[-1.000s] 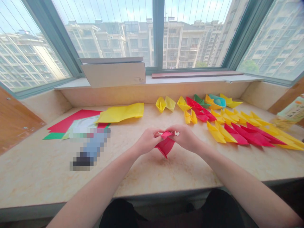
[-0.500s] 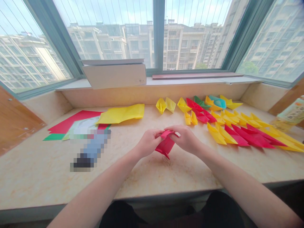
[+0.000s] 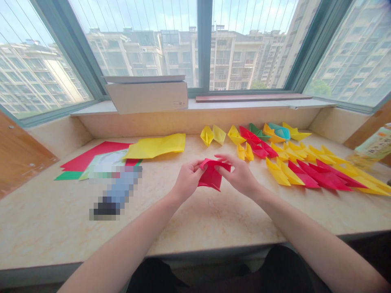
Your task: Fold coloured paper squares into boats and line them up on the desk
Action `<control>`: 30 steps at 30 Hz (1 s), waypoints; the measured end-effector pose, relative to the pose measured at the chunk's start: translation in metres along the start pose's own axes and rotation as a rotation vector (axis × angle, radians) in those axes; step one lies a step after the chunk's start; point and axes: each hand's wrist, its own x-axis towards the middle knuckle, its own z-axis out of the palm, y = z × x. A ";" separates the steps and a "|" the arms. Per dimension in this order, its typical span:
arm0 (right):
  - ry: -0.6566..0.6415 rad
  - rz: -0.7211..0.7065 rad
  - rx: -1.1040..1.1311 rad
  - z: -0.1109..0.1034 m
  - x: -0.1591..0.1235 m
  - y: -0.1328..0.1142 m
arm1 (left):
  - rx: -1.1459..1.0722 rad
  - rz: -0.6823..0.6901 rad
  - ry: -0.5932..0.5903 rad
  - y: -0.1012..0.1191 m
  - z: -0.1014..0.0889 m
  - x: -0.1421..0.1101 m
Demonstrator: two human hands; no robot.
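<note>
We see left hand (image 3: 187, 179) and right hand (image 3: 240, 174) both pinching one red folded paper (image 3: 210, 177), over the middle of the counter (image 3: 214, 230). We note yellow sheets (image 3: 157, 145) back left, red paper boats (image 3: 325, 176) off right.

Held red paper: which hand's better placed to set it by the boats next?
Likely the right hand: it grips the held red paper and sits nearer the boats than the left hand.
</note>
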 end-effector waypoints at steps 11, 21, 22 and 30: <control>-0.040 0.181 0.412 -0.005 0.006 -0.008 | -0.121 0.015 -0.001 -0.003 0.000 0.003; -0.087 0.247 0.576 0.000 0.006 -0.002 | -0.032 0.048 0.020 -0.006 0.002 0.002; -0.094 0.249 0.605 0.000 0.006 -0.002 | -0.046 0.042 0.044 -0.006 0.002 0.002; -0.072 0.328 0.648 -0.002 0.007 0.001 | -0.133 0.021 -0.028 -0.008 0.003 0.001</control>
